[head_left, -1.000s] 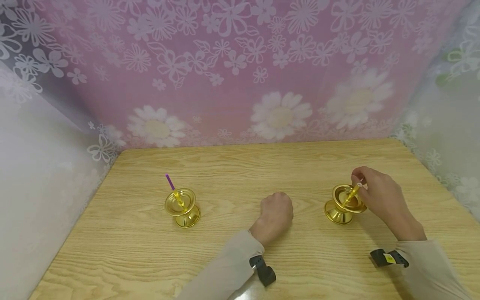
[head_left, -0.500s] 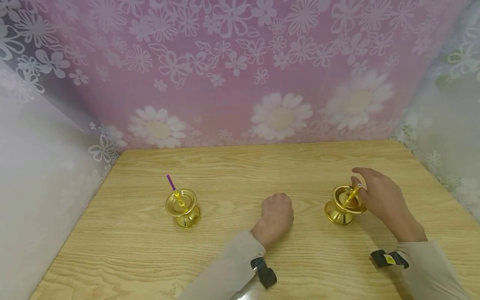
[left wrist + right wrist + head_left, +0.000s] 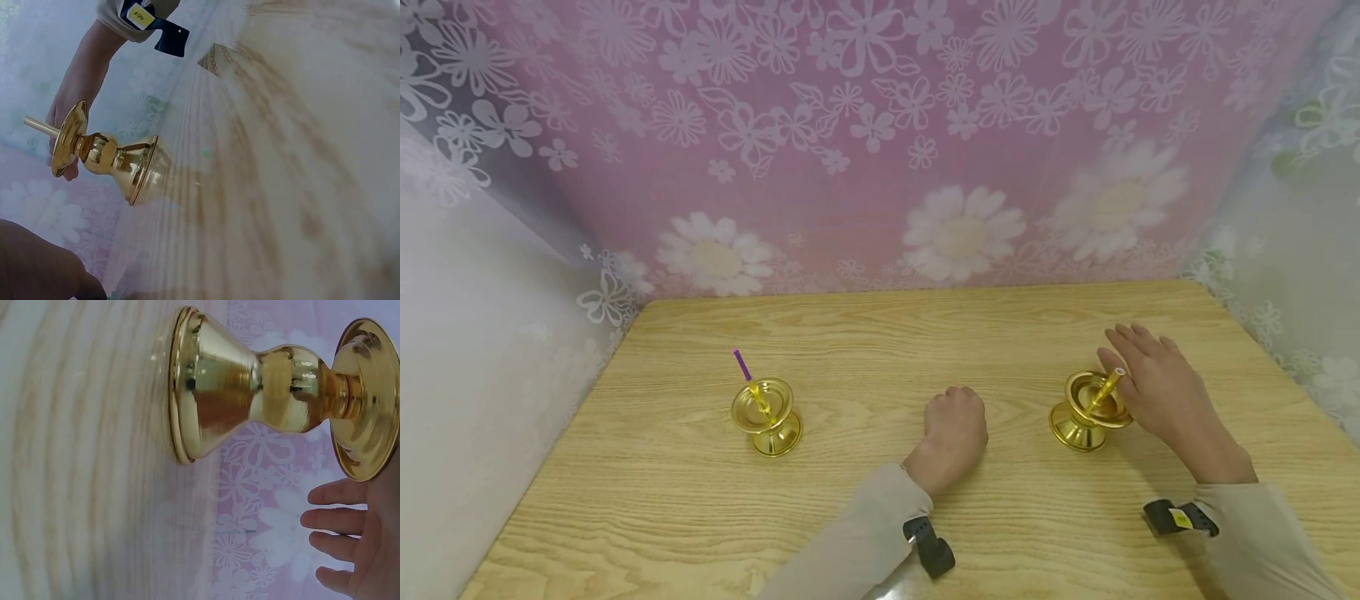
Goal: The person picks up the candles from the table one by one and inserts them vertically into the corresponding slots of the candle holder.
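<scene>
In the head view, the right hand has its fingers extended; just left of them a gold holder stands on the worktop, a gold stick slanting up from its dish. The left hand lies with fingers curled in, a second holder with a purple-topped stick well to their left. In the left wrist view, the right fingers are partly behind the dish. In the right wrist view, they are slightly apart beside it; contact cannot be told.
</scene>
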`<state>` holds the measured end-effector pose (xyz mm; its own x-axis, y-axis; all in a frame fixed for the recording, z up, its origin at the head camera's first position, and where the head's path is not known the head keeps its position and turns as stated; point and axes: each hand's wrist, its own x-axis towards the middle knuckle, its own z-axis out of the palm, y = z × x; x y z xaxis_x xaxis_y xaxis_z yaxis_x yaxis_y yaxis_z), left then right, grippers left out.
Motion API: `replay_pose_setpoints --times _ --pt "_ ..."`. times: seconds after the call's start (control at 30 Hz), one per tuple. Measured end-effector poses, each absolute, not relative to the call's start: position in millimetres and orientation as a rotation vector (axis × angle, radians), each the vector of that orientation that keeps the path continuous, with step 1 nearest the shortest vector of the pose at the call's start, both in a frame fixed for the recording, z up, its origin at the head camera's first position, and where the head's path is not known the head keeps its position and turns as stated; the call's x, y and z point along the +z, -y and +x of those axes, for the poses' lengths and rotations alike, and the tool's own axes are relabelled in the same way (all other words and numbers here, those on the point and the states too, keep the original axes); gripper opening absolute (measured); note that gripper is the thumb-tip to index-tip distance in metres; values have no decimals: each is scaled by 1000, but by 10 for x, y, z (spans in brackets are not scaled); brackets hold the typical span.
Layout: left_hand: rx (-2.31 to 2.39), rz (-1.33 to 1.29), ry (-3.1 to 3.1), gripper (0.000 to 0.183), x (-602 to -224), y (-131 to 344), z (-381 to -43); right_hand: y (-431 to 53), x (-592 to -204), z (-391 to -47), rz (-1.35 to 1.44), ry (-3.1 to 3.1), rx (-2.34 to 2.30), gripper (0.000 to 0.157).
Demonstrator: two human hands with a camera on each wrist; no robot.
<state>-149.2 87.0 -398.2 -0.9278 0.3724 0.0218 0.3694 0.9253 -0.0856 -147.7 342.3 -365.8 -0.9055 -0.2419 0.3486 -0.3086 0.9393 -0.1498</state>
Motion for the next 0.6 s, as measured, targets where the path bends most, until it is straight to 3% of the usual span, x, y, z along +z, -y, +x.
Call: replay_pose_setpoints --times 0.6 --pt "104 -616 3035 19 -3982 -858 -1494 -3451 -3660 -1465 512 2881 289 52"
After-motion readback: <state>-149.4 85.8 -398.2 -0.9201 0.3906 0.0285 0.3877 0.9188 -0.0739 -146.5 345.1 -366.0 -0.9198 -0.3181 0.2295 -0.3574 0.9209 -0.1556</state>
